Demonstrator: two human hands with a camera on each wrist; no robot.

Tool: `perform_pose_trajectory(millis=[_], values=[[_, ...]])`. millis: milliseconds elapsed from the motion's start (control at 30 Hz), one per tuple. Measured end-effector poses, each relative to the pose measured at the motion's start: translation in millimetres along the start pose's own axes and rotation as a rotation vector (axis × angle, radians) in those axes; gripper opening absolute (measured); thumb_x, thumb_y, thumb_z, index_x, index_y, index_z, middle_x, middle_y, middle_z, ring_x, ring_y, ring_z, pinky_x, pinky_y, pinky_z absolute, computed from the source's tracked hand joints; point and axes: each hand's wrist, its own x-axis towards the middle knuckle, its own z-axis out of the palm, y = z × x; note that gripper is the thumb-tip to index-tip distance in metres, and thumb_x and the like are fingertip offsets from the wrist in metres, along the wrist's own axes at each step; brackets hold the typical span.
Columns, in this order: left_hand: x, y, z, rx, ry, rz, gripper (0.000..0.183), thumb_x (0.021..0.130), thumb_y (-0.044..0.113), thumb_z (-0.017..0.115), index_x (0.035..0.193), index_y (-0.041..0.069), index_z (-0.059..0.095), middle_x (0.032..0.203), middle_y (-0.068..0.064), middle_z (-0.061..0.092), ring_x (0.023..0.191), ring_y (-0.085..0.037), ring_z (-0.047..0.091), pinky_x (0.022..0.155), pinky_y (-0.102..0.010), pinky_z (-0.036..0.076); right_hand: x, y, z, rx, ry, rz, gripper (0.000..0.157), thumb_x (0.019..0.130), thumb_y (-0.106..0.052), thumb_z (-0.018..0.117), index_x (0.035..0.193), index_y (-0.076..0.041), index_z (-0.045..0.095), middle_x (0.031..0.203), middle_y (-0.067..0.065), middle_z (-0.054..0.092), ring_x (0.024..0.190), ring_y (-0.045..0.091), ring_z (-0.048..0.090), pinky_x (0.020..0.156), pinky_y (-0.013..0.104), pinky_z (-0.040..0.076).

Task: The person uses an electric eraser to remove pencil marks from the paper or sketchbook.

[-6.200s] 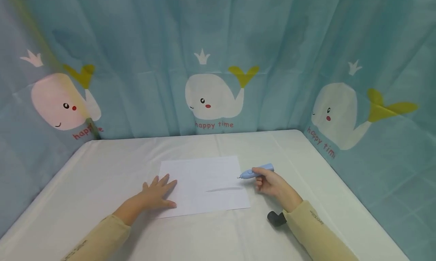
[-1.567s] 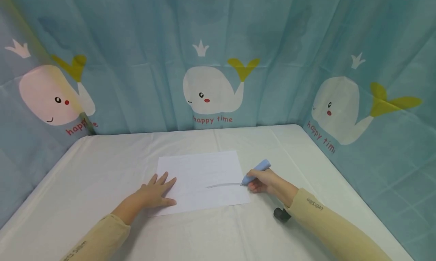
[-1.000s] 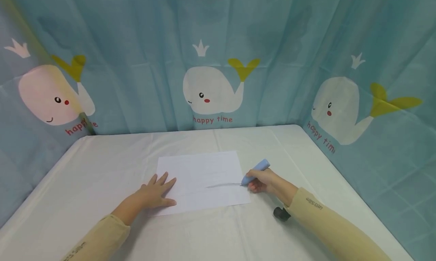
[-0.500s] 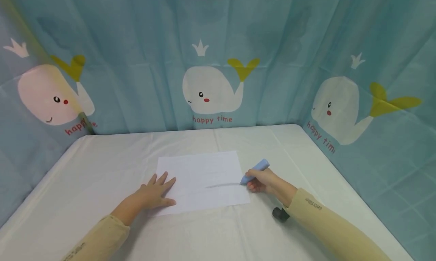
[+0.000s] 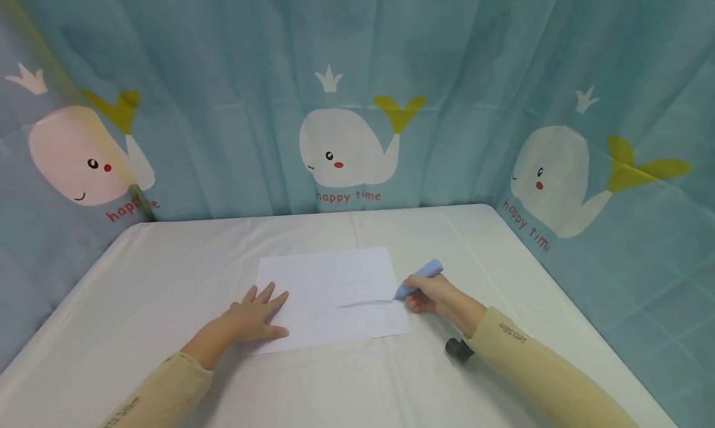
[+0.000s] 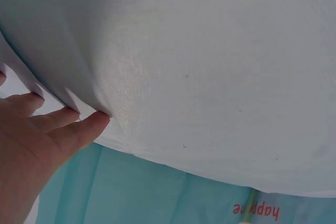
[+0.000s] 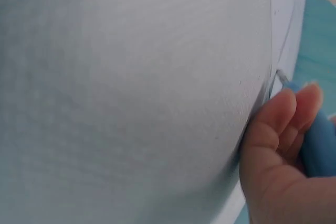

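Note:
My right hand [image 5: 431, 293] pinches a thick, light-blue pen-shaped tool [image 5: 424, 275] with a thin metal tip. In the head view the tip stands at the right end of a thin grey line, like a slit, on a white sheet of paper [image 5: 329, 273]. That spot is near the sheet's right edge. In the right wrist view, thumb and finger close round the blue body [image 7: 319, 148], and the tip points at the paper. With fingers spread, my left hand [image 5: 254, 316] rests on the sheet's left edge. The left wrist view shows its fingertips [image 6: 100, 121] pressed down.
A white cloth [image 5: 184, 260] covers the table. Beneath the right cuff lies a small black object [image 5: 459, 350], partly hidden by the sleeve. Blue curtains [image 5: 246, 155] with whale prints stand along the back and both sides.
Since the earliest frame, my right hand has lowered and tilted the blue tool, bringing its tip to the line's right end. Lately the tip has shifted only slightly. My left hand stays put.

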Motion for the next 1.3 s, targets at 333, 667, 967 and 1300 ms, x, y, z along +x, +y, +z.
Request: perform_pose_trajectory(millis=[333, 667, 967, 1300], values=[[0.3, 0.4, 3.0, -0.005, 0.006, -0.002, 0.087, 0.084, 0.052, 0.069, 0.148, 0.003, 0.036, 0.154, -0.033, 0.016, 0.136, -0.062, 0.006, 0.097, -0.079, 0.013, -0.6, 1.0, 0.9, 0.001, 0.006, 0.002, 0.027, 0.089, -0.011, 0.062, 0.106, 0.010, 0.060, 0.066, 0.006, 0.062, 0.054, 0.011, 0.059, 0.059, 0.025, 0.053], [-1.9, 0.7, -0.1, -0.002, 0.008, -0.011, 0.087, 0.084, 0.051, 0.069, 0.148, 0.003, 0.036, 0.153, -0.034, 0.016, 0.136, -0.062, 0.006, 0.097, -0.079, 0.013, 0.5, -0.3, 5.1, 0.006, 0.020, 0.005, 0.026, 0.087, -0.011, 0.062, 0.103, 0.009, 0.061, 0.066, 0.007, 0.062, 0.055, 0.013, 0.059, 0.060, 0.025, 0.053], [0.4, -0.1, 1.1, 0.011, 0.007, 0.001, 0.087, 0.084, 0.052, 0.069, 0.148, 0.003, 0.036, 0.153, -0.034, 0.016, 0.136, -0.062, 0.008, 0.096, -0.079, 0.015, -0.2, -0.5, 4.2, -0.004, 0.003, 0.011, 0.025, 0.088, -0.011, 0.061, 0.102, 0.009, 0.060, 0.065, 0.006, 0.061, 0.054, 0.012, 0.058, 0.059, 0.024, 0.052], [0.5, -0.2, 1.6, -0.009, 0.012, 0.012, 0.087, 0.084, 0.052, 0.069, 0.147, 0.001, 0.036, 0.153, -0.035, 0.016, 0.135, -0.063, 0.007, 0.095, -0.080, 0.015, -0.2, -2.2, 2.9, -0.021, -0.008, -0.003, 0.027, 0.089, -0.012, 0.061, 0.103, 0.010, 0.060, 0.065, 0.006, 0.061, 0.054, 0.011, 0.058, 0.058, 0.023, 0.052]])
